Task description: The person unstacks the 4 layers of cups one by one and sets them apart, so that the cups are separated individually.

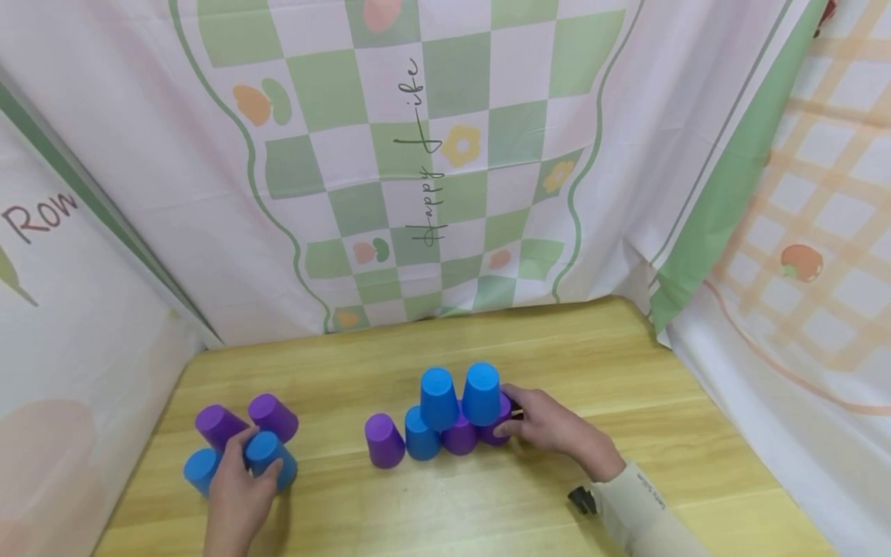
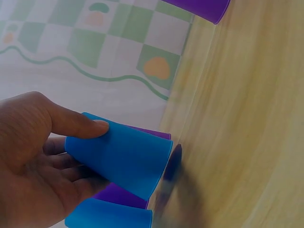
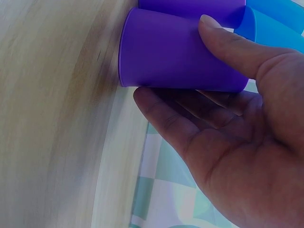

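"Left hand first: how do its fingers lie?"

"Its thumb bends over one side of the front blue cup, with the fingers curled round the other, a pinch about as wide as the cup. Its rim seems just off the table."

"How is that handled well?"

"With a light, even squeeze, probably. Raising it straight up would spare the two purple cups behind and the neighbouring blue cup to its left."

"And the right hand?"

"Its thumb lies on the near side of the end purple cup, its fingers round the far side, parted by the cup's width. How hard they press, one cannot tell. It should brace without shoving, since two upper blue cups rest on that row and could tip."

"What completes the row?"

"A middle purple cup and a lower blue cup, with a lone purple cup just beside, to the left."
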### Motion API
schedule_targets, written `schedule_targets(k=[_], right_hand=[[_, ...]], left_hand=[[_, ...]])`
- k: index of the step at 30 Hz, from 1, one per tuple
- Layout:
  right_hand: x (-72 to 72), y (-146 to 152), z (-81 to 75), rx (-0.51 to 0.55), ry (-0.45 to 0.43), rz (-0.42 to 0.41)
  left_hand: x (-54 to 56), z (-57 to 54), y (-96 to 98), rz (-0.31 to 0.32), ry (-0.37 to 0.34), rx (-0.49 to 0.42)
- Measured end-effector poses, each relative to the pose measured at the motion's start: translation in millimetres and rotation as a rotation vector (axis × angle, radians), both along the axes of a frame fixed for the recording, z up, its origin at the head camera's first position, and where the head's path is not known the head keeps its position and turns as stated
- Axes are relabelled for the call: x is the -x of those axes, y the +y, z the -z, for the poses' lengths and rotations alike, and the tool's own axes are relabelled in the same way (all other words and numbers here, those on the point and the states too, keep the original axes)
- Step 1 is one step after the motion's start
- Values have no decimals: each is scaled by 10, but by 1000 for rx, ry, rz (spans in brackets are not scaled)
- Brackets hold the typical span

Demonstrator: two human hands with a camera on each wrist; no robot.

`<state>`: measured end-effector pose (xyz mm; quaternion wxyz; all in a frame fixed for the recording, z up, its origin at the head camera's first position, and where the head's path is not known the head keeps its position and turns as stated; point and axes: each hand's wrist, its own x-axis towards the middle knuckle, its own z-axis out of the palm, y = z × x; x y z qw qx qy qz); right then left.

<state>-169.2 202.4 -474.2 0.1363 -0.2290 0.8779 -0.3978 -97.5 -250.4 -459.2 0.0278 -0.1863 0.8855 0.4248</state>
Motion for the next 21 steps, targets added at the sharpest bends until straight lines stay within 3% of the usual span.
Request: schedule_targets(k=[21], right_hand=[[14,2,5,-10,-7,8]], left_hand=[[32,70,-10,-10,-22,-16]])
